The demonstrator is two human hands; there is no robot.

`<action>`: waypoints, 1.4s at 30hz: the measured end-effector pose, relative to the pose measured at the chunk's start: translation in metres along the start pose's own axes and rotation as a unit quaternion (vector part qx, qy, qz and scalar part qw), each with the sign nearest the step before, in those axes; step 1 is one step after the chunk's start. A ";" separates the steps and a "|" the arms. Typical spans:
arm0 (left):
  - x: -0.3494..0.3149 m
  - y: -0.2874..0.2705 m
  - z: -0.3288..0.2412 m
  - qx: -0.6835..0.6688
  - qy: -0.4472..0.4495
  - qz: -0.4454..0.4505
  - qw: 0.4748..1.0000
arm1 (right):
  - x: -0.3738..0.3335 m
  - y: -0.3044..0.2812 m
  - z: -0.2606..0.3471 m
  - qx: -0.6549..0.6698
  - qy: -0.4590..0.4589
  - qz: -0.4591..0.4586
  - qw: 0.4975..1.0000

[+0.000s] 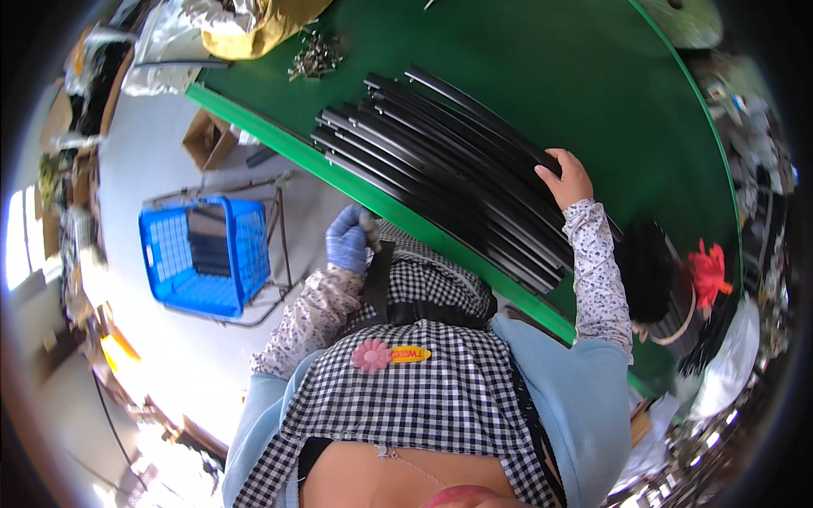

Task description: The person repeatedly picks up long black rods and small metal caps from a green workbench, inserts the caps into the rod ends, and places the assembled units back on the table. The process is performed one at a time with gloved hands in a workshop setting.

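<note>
Long black tubes lie side by side in a slanting bundle on the green table. Bare, my right hand is closed on the outermost black tube at the bundle's far right side, thumb bent over it. My left hand wears a blue-grey glove and hangs beside the table's near edge, in front of the checked apron. Its fingers are curled in, and what they may hold is hidden. A dark strip runs down just below that hand; whether the hand touches it is unclear.
Small metal parts lie heaped at the table's far left, near a yellow sack. A blue basket with dark pieces rests on a metal frame left of me; a cardboard box stands behind. Rightward are a red object and dark bundles.
</note>
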State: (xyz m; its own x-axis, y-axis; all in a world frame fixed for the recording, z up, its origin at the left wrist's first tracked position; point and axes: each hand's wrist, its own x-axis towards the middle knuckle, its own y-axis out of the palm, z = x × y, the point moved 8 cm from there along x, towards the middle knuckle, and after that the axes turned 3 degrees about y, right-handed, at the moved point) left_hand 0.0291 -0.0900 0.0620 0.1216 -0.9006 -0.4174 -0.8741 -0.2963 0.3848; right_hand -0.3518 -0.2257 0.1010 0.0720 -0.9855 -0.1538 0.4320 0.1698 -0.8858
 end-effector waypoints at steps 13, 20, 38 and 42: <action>-0.058 0.080 0.090 -0.121 -0.191 -0.232 0.946 | 0.046 0.031 -0.014 0.076 -0.068 0.172 0.980; -0.042 0.081 0.110 -0.131 -0.179 -0.249 0.943 | 0.054 0.068 0.020 0.108 -0.105 0.314 0.937; -0.012 0.076 0.153 -0.298 -0.211 -0.093 0.926 | -0.004 0.174 0.068 0.394 -0.046 0.572 0.718; -0.016 0.070 0.141 -0.313 -0.181 -0.052 0.931 | -0.036 0.172 0.079 0.404 -0.042 0.542 0.736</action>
State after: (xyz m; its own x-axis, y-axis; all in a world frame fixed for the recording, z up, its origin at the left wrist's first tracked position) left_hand -0.1000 -0.0510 -0.0204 -0.0752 -0.7238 -0.6860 -0.4076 -0.6055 0.6835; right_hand -0.2088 -0.1611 -0.0116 0.8086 -0.2752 -0.5201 0.4707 0.8328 0.2913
